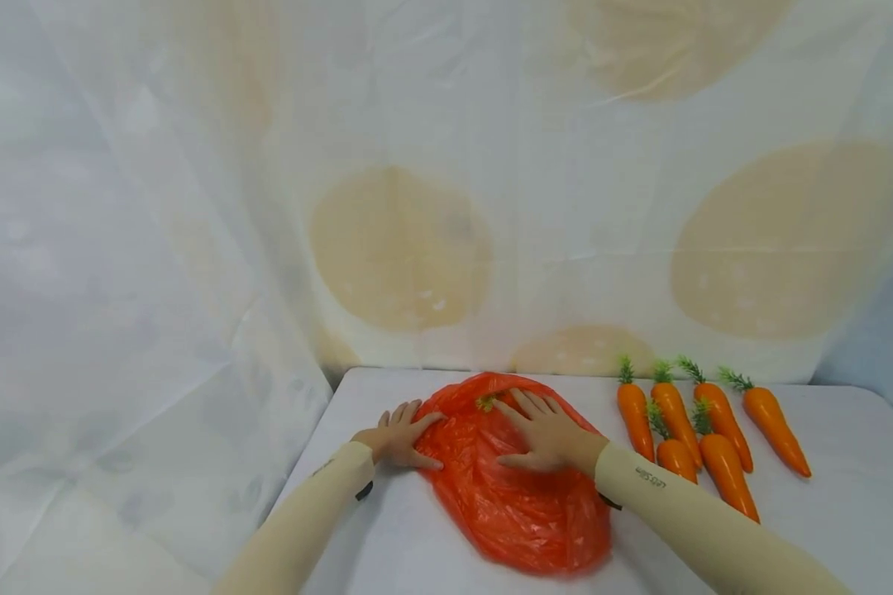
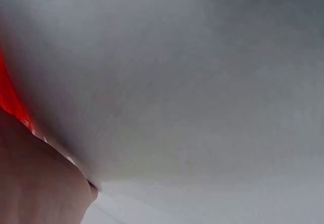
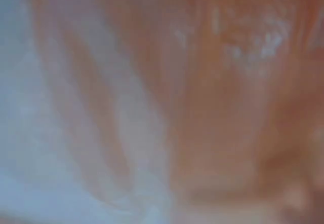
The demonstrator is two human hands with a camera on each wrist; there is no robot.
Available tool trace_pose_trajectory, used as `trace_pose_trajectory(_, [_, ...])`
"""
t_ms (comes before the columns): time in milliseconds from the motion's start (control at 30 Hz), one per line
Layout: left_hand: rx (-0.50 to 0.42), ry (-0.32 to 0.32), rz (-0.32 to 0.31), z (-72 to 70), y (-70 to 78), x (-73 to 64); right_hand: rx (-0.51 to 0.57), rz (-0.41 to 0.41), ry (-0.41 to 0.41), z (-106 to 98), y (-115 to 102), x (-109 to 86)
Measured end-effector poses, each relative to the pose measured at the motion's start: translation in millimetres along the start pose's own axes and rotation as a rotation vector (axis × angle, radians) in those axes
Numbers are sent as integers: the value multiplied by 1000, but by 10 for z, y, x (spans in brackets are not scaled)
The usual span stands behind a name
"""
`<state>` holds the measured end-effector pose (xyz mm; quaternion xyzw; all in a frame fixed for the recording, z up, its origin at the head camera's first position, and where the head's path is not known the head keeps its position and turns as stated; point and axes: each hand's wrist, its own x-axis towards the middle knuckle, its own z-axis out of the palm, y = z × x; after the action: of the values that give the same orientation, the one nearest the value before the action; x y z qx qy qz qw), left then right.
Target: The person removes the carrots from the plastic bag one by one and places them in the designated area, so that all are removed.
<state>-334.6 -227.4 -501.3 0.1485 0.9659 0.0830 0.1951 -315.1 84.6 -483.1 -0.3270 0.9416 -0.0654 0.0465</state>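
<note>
A crumpled red plastic bag lies on the white table in the head view. My left hand touches its left edge with fingers spread. On top of the bag rests my right hand, its fingers also spread, with the thumb pointing left. Near the right fingertips a bit of yellow-green leafy top shows at the bag's mouth; what it belongs to is hidden. The left wrist view shows part of the left hand beside a strip of red bag. Blurred bag plastic fills much of the right wrist view.
Several orange carrots with green tops lie on the table to the right of the bag, some under or close by the right forearm. A pale curtain with tan circles hangs behind the table, and whitish cloth hangs at the left.
</note>
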Motion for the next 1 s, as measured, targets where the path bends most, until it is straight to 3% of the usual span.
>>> trace_pose_trajectory(200, [-18,-17,-5,-53,44,-36,124,59,-7,-39,127,-20])
trace_pose_trajectory(467, [-27,-19,-22,-67,82,-88,370,177,-33,-28,269,-12])
trace_pose_trajectory(700, [-18,-10,3,-45,100,-68,614,204,-31,-51,260,-14])
trace_pose_trajectory(1000, [-11,-2,-4,-31,26,-42,667,208,-59,-45,208,-7])
